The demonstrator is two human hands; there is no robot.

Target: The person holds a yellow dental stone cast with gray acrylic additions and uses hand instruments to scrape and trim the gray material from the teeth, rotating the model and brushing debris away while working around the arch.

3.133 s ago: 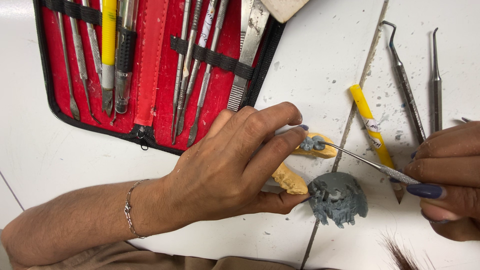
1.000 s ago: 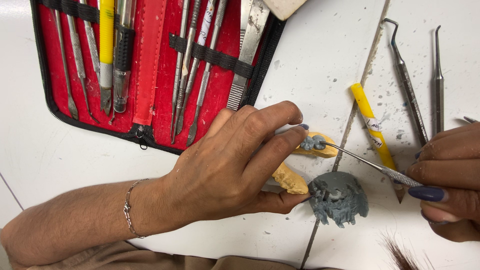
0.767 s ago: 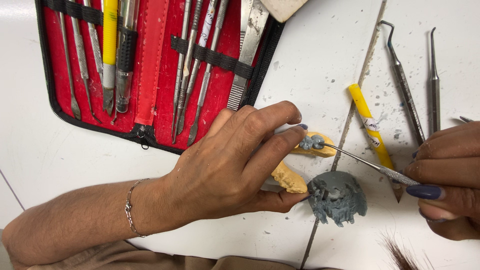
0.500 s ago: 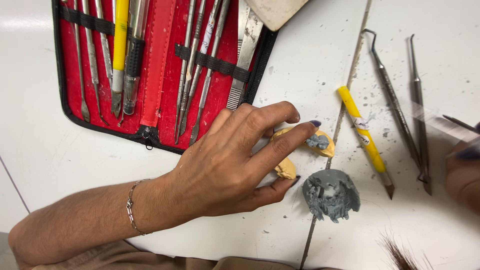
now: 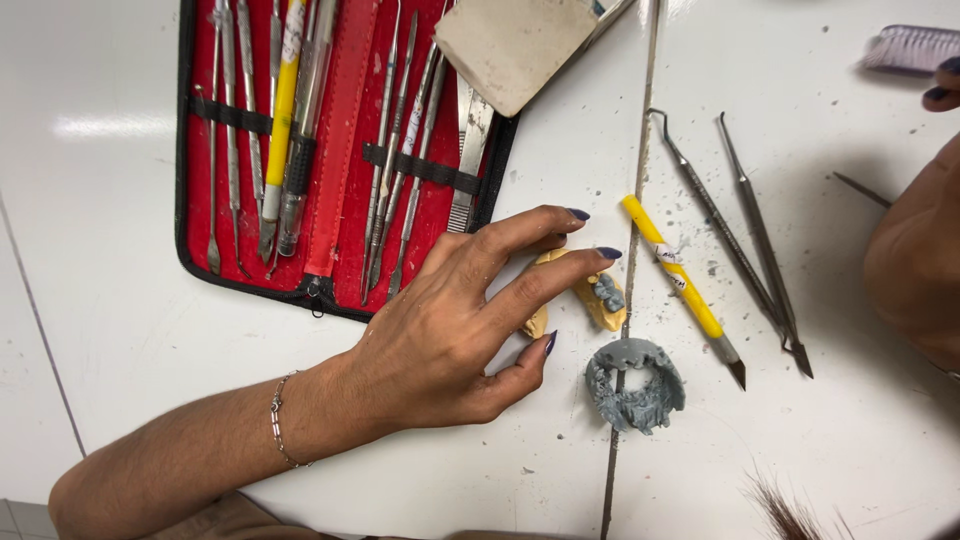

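Red tool case (image 5: pixel 340 150) lay open at upper left, black-edged, holding row of metal tools. Beige block (image 5: pixel 510 45) sat on its right corner. Left hand (image 5: pixel 450 330) rested fingers spread, unclenched, fingertips on yellow tooth cast (image 5: pixel 590 295). One grey ring-shaped cast (image 5: pixel 635 385) just beside. One yellow-handled tool (image 5: pixel 680 285), two metal picks (image 5: pixel 745 240) farther right. Right hand (image 5: pixel 915 260) at edge; grip cannot tell.

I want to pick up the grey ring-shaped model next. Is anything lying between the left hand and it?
Nothing visible does. The grey ring model lies on bare white table, just right of the left hand, whose fingers rest on the yellow cast.
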